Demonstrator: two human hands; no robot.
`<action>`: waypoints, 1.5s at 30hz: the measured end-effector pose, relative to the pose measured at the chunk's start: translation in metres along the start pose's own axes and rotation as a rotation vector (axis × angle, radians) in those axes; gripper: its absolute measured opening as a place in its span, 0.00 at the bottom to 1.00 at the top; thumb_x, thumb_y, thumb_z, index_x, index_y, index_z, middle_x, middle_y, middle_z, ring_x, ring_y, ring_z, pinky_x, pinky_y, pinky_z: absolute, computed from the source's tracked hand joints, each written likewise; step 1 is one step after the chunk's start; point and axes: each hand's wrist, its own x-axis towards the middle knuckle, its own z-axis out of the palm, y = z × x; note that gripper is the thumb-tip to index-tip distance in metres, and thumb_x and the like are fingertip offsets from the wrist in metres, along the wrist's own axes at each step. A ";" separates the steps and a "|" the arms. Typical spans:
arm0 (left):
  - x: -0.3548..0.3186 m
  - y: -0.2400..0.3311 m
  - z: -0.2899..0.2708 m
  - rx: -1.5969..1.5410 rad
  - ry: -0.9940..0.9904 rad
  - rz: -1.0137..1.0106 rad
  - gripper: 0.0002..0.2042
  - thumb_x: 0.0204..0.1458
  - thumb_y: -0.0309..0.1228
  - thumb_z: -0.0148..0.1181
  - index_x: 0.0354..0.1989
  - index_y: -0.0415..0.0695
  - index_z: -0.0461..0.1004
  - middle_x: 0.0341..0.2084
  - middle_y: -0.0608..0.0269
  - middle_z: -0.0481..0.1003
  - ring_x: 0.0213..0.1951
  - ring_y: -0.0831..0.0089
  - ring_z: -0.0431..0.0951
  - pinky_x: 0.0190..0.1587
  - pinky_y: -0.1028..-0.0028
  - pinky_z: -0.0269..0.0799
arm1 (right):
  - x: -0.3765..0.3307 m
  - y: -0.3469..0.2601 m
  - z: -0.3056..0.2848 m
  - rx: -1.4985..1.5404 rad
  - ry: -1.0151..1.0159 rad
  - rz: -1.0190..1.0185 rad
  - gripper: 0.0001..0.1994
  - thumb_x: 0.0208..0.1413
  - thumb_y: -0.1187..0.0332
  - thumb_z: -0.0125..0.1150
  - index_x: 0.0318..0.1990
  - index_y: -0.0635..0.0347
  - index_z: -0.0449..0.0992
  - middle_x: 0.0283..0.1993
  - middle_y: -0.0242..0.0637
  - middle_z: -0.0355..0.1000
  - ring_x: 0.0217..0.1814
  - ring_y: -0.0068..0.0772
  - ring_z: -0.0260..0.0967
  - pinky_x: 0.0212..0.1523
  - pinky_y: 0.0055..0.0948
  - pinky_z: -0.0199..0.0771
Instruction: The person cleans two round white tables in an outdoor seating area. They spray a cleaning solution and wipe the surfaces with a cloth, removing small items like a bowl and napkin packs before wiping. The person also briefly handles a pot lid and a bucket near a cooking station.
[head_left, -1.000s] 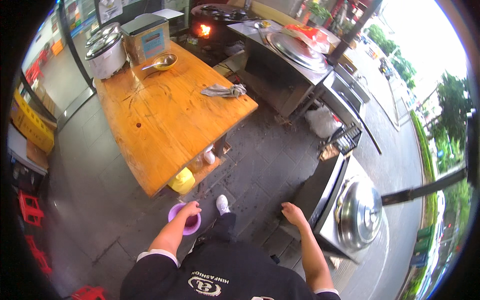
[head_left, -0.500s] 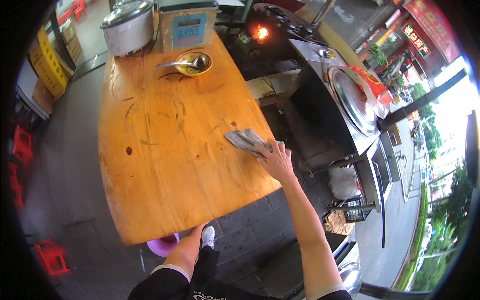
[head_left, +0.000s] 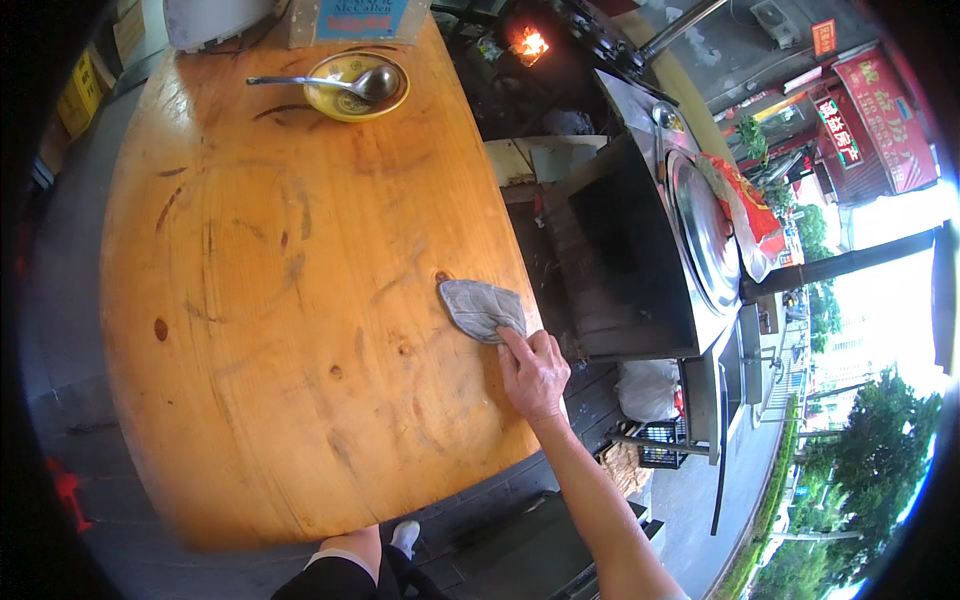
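My right hand point(head_left: 536, 376) is at the right edge of a wooden table point(head_left: 250, 400). Its fingers are closed on the near corner of a grey cloth point(head_left: 480, 308), and the rest of the cloth lies spread on the wood, just below a dark knot. Toward the far end stands a yellow bowl point(head_left: 343, 102) with a metal ladle point(head_left: 372, 84) resting in it, its handle pointing left over the rim. At the lower edge a bare limb with a dark, white-trimmed cuff runs up to the table's near edge. My left hand does not show.
Flames point(head_left: 528, 45) burn beyond the table's far right side. Right of the table is a metal stove counter with a large round lid point(head_left: 700, 235) and a red bag point(head_left: 750, 215). A blue-labelled box point(head_left: 355, 22) and a pale pot point(head_left: 215, 22) stand at the far end.
The view has come closer to the table and shifted. My right hand now sits at the cloth's near corner, and the crumpled cloth has flattened into a rounder shape. Bowl and ladle stay put.
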 end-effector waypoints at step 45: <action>-0.715 -0.276 -0.234 -0.811 0.937 -0.237 0.23 0.41 0.49 0.65 0.38 0.43 0.73 0.33 0.51 0.77 0.37 0.54 0.77 0.38 0.62 0.71 | -0.360 -0.453 -0.215 0.430 -1.343 -1.358 0.36 0.43 0.44 0.65 0.57 0.53 0.66 0.51 0.52 0.71 0.54 0.54 0.67 0.53 0.41 0.66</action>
